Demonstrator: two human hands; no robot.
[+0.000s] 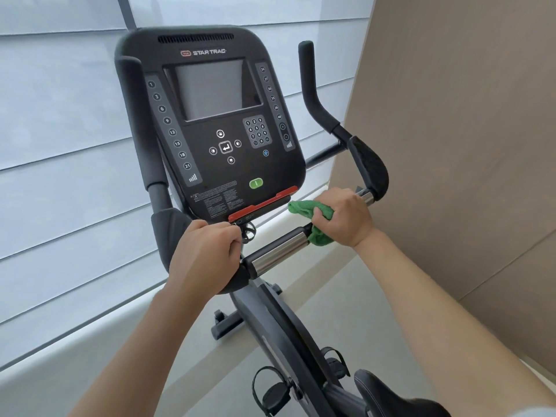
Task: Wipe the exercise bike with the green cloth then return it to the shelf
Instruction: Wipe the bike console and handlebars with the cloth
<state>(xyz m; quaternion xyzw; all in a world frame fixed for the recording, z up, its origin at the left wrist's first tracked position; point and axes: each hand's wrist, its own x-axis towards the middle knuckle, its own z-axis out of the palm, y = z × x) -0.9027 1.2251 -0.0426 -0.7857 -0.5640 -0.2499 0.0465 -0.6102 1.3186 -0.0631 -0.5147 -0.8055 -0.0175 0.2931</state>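
Note:
A black exercise bike (pixel 270 320) stands in front of me, its console (pixel 216 121) with a dark screen facing up at me. My right hand (pixel 343 216) grips the green cloth (pixel 304 210), wrapped round the right side of the handlebar (pixel 279 252) between two chrome sensor sections. Part of the cloth sticks out left of my fingers and below them. My left hand (pixel 207 254) grips the handlebar's left bend, just under the console's red strip. The shelf is out of view.
A window with pale blinds (pixel 60 145) fills the left and back. A beige wall panel (pixel 466 130) rises close on the right. The bike's upright right handle (pixel 313 91), black saddle (pixel 391 395) and pedals (pixel 273 392) are in view above a light floor.

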